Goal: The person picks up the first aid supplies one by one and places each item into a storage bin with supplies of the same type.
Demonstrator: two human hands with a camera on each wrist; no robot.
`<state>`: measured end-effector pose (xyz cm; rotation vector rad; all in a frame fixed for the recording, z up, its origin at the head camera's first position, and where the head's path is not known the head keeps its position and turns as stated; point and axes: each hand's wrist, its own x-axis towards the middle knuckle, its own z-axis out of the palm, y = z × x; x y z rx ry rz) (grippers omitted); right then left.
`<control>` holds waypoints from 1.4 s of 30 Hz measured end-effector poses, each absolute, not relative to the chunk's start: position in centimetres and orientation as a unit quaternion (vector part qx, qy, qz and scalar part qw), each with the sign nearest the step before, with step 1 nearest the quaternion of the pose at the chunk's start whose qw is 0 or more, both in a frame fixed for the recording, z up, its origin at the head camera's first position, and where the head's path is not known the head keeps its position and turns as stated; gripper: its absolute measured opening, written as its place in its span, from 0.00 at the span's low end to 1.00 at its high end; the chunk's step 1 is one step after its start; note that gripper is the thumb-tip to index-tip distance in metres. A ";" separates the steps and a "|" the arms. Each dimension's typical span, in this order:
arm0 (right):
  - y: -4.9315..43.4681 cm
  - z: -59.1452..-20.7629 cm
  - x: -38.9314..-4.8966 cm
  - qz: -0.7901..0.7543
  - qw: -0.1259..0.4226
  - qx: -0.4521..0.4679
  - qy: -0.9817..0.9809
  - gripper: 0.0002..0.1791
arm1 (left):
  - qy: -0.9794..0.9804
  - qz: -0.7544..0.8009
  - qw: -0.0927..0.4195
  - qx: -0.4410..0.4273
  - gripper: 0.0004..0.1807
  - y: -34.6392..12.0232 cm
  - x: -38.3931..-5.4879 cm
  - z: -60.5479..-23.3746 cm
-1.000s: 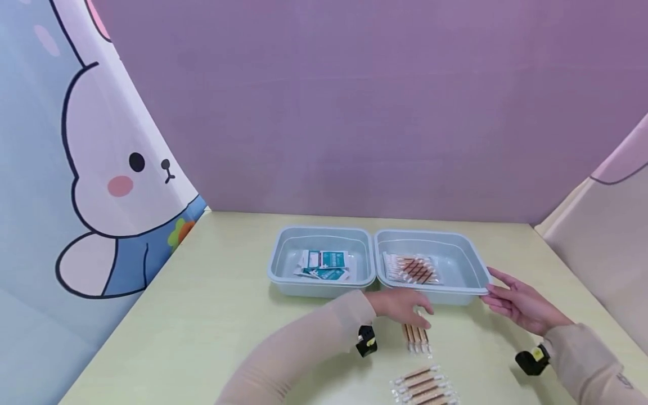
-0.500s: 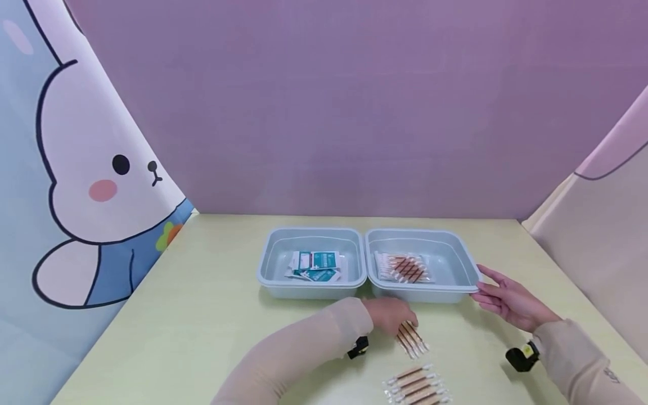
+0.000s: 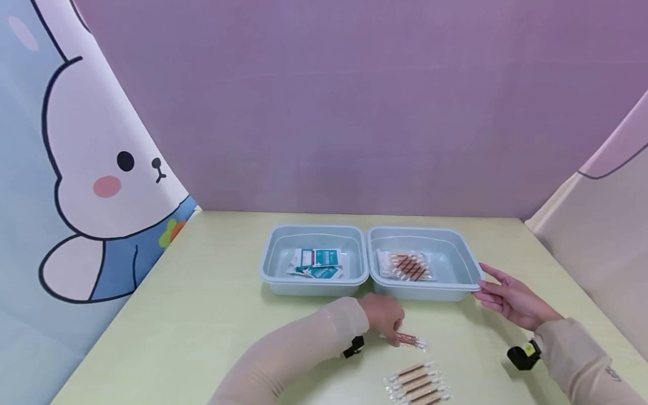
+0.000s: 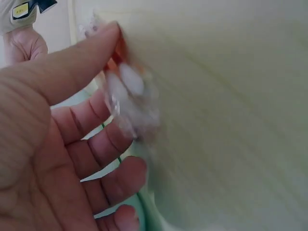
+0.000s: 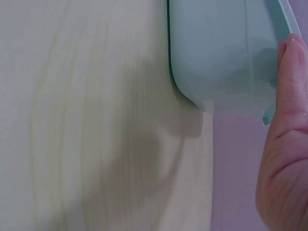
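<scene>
My left hand [image 3: 385, 316] pinches a clear packet of cotton swabs [image 3: 409, 340] between thumb and fingers, low in front of the bins. White swab tips and the crinkled wrapper [image 4: 139, 113] poke out past the thumb in the left wrist view. My right hand [image 3: 516, 301] holds the front right corner of the right pale blue bin [image 3: 458, 256], thumb at the rim. In the right wrist view the hand [image 5: 288, 134] lies along that bin's side [image 5: 216, 62]. Several packets of cotton swabs [image 3: 405, 266] lie inside this bin.
The left pale blue bin [image 3: 314, 288] stands beside the other and holds several teal-and-white sachets [image 3: 319, 263]. Another swab packet [image 3: 419, 385] lies on the light table [image 3: 177, 326] near the front. Behind rises a purple backdrop [image 3: 324, 112].
My left hand has come down onto the swab packet, pinched it and turned it, drawing it slightly toward me. The right hand has stayed at the bin corner; the head view shifted slightly.
</scene>
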<state>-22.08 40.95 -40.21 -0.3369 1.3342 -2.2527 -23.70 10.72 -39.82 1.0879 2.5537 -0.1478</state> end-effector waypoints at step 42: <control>40.7 -40.1 -22.0 -0.826 0.244 -0.124 0.493 0.24 | 0.816 0.304 0.319 0.374 0.08 7.6 -27.2 -32.6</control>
